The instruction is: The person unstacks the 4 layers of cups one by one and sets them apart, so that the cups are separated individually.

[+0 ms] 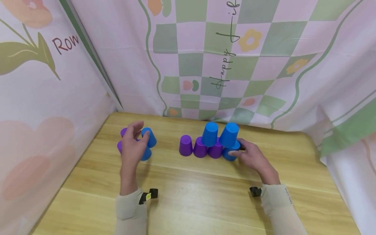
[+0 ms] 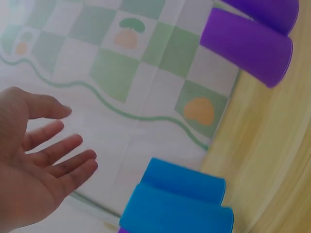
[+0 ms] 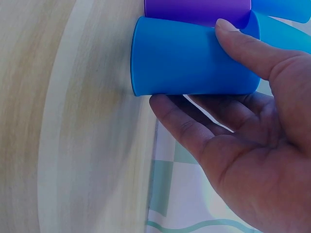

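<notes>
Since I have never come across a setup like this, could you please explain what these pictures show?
There is no machine here, just a person's two bare hands. The widest picture comes from a head-worn camera looking forward and down; the other two come from the left wrist camera and right wrist camera.

On the wooden table stands a row of upside-down cups: three purple cups, then an end blue cup. Two upper blue cups sit on that row. To the left is another group of cups, partly hidden behind the left hand, which holds nothing. The right hand holds the end blue cup between thumb and fingers.
</notes>
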`<state>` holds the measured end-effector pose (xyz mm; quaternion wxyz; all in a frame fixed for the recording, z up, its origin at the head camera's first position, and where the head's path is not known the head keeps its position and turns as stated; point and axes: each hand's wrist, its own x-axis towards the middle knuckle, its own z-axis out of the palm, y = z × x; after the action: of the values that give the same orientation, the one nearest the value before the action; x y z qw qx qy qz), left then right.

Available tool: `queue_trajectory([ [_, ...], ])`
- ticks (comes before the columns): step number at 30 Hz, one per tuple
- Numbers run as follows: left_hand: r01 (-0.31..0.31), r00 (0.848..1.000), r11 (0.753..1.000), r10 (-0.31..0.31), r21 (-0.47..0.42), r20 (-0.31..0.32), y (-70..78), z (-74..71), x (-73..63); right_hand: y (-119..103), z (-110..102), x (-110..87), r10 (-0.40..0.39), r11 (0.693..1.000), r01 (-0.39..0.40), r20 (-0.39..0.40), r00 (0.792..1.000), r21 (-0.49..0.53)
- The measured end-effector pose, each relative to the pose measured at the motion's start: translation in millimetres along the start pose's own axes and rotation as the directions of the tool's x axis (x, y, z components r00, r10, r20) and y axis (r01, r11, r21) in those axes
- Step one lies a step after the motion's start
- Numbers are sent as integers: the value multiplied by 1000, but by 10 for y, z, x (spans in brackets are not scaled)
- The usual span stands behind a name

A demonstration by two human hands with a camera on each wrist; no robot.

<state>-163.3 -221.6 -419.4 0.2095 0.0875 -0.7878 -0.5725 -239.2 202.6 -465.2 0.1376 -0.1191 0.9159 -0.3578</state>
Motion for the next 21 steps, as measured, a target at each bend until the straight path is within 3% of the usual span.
queue_trajectory([
  [5,-96,994,987,101,-133,31,104,127,-11,-12,-3,-4,2,1000,-2,1,1000,5],
  [21,-158,970,972,186,-175,155,277,427,-68,9,-1,-1,4,1000,-4,1,1000,6],
])
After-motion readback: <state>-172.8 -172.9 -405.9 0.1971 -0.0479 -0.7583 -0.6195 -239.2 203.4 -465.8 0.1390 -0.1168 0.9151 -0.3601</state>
